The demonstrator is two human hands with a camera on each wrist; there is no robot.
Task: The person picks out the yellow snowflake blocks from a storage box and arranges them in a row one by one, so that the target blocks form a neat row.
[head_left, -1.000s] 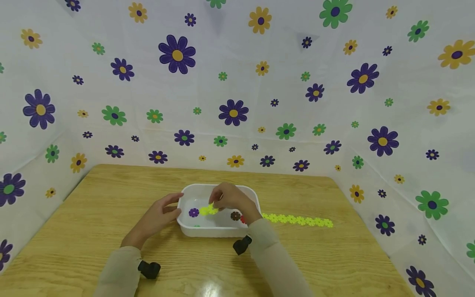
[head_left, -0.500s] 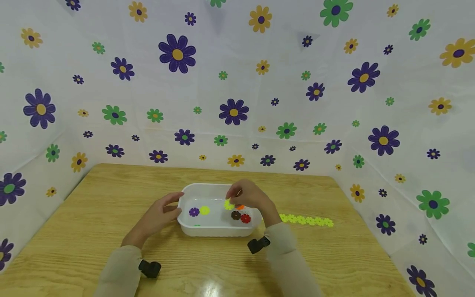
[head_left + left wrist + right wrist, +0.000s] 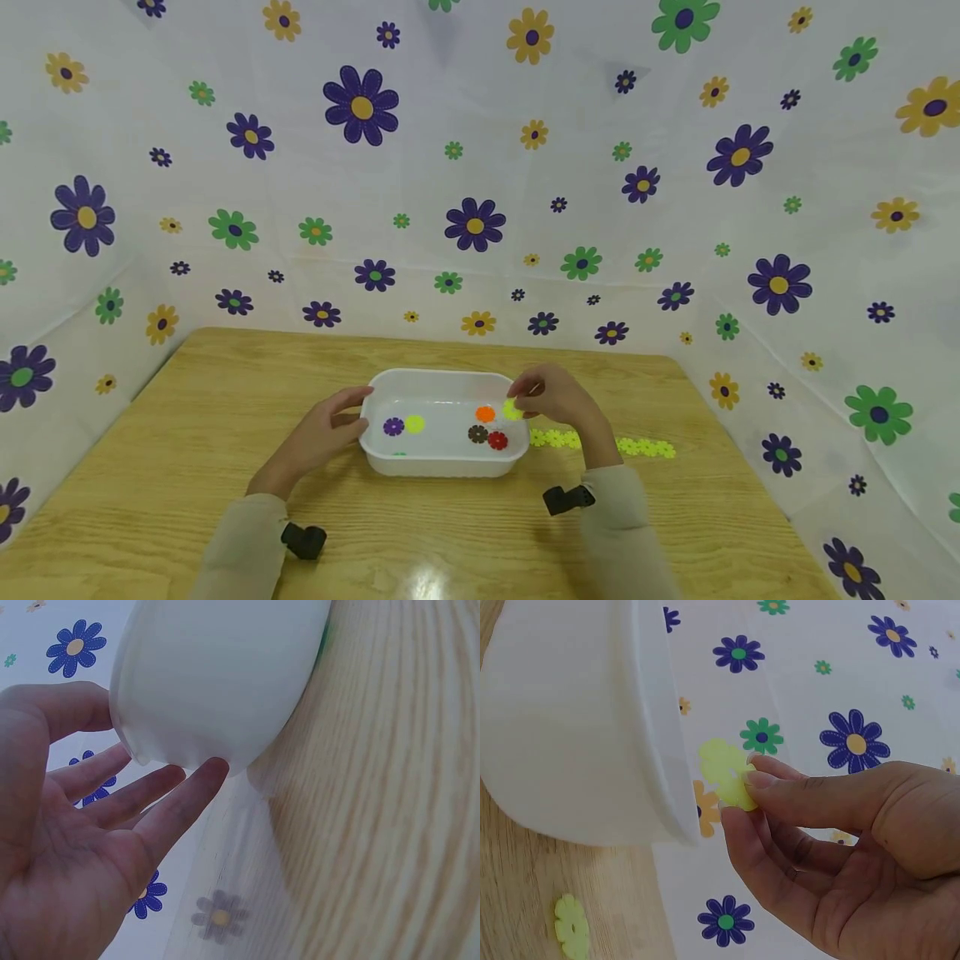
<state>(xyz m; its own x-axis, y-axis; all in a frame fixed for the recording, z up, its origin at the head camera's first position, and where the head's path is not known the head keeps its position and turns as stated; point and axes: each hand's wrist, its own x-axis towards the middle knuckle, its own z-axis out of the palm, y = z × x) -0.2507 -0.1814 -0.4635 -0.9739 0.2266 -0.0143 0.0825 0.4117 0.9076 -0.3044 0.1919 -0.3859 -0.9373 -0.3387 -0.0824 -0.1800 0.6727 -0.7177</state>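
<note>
A white plastic tub [image 3: 442, 465] sits on the wooden table. My left hand [image 3: 321, 432] steadies its left end, the extended fingertips touching the outer wall in the left wrist view. Just past the tub's right rim, my right hand [image 3: 558, 397] pinches a yellow flower-shaped disc [image 3: 727, 774] between thumb and fingertips. Inside the tub lie a purple disc [image 3: 393, 427], another yellow disc [image 3: 415, 424], an orange disc [image 3: 485, 413], a brown disc [image 3: 477, 433] and a red disc [image 3: 497, 440]. A bit of green shows at the near wall.
A row of yellow flower discs [image 3: 647, 447] runs rightward on the table [image 3: 420, 533] from beside the tub, partly hidden by my right forearm. A flower-print cloth [image 3: 480, 167] stands behind the table and along both sides.
My right hand has lifted the yellow disc from the tub's left part and carried it right, past the tub's right rim. The left hand has stayed at the tub's end.
</note>
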